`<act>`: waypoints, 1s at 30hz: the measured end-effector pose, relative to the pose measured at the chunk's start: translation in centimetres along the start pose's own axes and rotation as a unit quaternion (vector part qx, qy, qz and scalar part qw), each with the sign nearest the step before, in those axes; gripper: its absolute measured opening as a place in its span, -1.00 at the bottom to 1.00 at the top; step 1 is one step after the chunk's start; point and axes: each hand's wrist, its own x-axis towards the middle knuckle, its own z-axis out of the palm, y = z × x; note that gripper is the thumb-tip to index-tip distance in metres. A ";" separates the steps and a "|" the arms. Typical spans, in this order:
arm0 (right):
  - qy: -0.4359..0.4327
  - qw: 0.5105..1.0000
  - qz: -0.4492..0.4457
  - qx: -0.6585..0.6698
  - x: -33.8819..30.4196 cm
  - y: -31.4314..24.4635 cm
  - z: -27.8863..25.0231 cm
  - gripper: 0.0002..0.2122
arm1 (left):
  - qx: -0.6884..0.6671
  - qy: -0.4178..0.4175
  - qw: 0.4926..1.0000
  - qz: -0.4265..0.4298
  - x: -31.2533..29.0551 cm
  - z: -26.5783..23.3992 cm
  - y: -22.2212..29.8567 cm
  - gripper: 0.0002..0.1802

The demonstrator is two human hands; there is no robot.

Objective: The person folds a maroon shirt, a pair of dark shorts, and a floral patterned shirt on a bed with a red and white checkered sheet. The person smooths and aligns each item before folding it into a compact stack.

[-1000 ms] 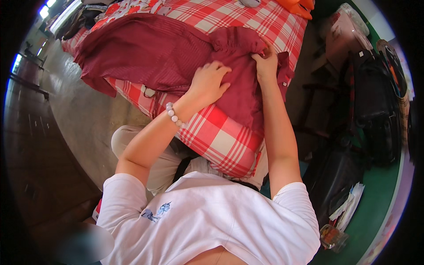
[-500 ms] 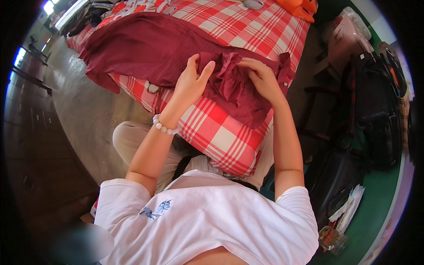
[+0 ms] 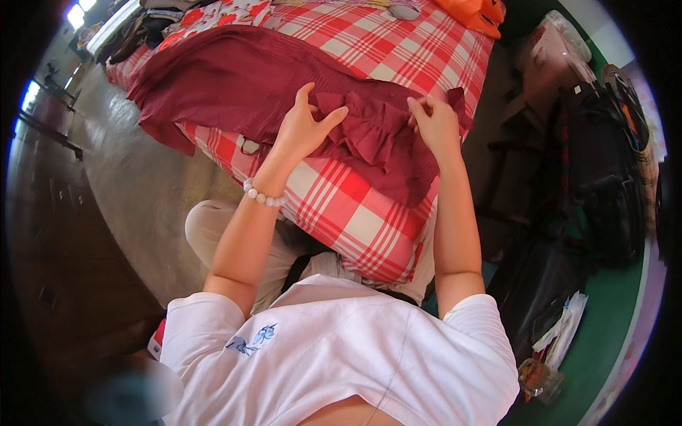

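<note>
Fingers, left hand (image 3: 302, 133): spread, thumb apart, beside gathered ruffles (image 3: 366, 128) at centre.
Fingers, right hand (image 3: 438, 129): curled; whether they pinch anything, I cannot tell.
Maroon garment (image 3: 227, 78): upper left to right of centre, on red checked bedding (image 3: 355, 220).
Containers: orange bag (image 3: 469, 15), upper right; clear jar (image 3: 540, 381), lower right; contents unclear.
Since half a second ago: right hand farther right, ruffles spread flatter.

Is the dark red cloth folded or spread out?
Partly spread: the dark red cloth lies wide at the left, but bunches into wrinkles toward the right.
</note>
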 end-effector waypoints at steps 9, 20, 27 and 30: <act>-0.037 0.960 -0.014 0.278 -4.5 0.2 2.9 -0.22 | -0.004 -0.053 0.988 0.142 2.6 1.6 0.3 -0.28; 0.144 0.985 -0.077 0.051 -2.3 0.8 1.3 -0.76 | 0.305 0.182 0.908 0.223 -0.6 2.2 3.2 -0.35; 0.048 0.980 -0.172 -0.093 2.6 0.3 3.3 -0.85 | 0.350 0.017 0.881 0.317 -3.6 6.4 2.3 -0.36; 0.002 0.979 -0.125 -0.163 3.2 1.5 4.9 -0.83 | 0.375 -0.032 0.888 0.265 -3.3 7.4 -0.3 -0.26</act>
